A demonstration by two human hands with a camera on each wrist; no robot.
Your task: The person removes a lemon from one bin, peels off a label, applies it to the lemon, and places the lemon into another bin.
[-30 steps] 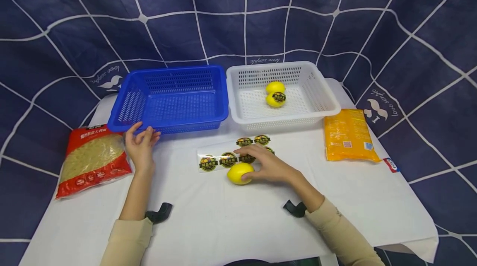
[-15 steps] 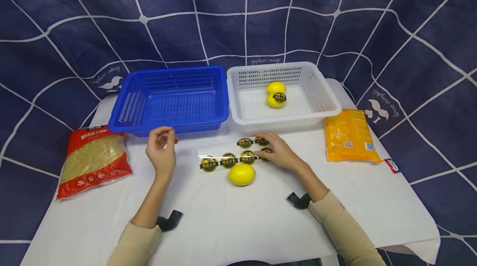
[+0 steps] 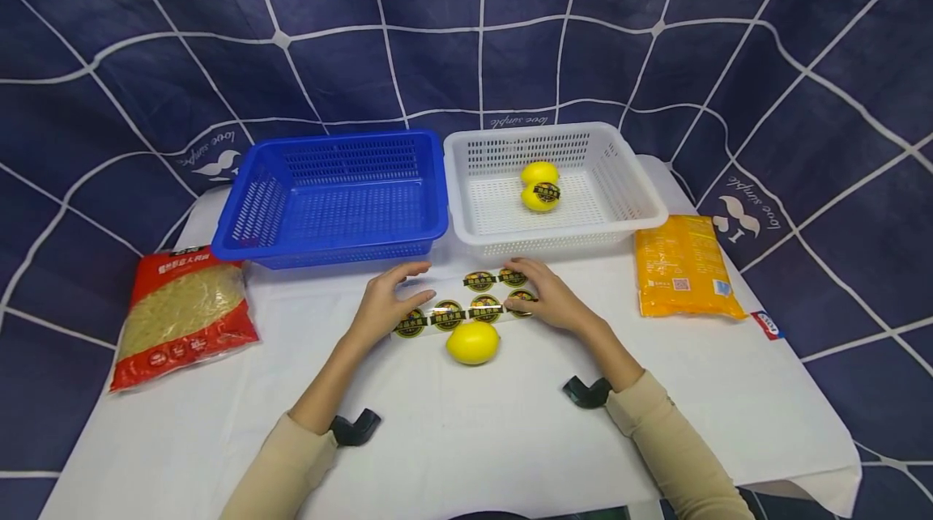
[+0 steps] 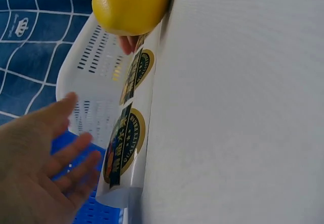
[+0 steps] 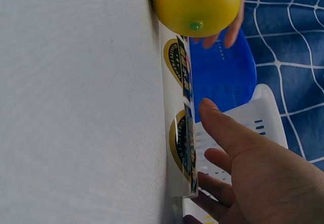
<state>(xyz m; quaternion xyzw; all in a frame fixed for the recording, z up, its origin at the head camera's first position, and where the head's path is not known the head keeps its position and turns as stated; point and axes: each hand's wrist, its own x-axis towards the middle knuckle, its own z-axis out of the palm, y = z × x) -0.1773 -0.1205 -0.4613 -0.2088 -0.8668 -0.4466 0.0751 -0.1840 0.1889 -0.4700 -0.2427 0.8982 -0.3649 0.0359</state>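
A yellow lemon lies on the white tablecloth, at the near edge of a sheet of round black-and-gold stickers. My left hand is at the sheet's left end, thumb and fingers apart, holding nothing. At the right end, my right hand has its fingers over or beside the sheet's edge and the thumb spread from them; whether they touch it I cannot tell. In the right wrist view, the lemon shows a green tip. Two more lemons sit in the white basket; the nearer one bears a sticker.
A blue basket stands left of the white one. At far left lies a red bag of pale food; at the right, an orange packet. Dark blue cloth with white lines hangs behind the table.
My right hand has let go of the lemon and moved right to the sheet's right end. My left hand has moved from the blue basket's front rim right to the sheet's left end.
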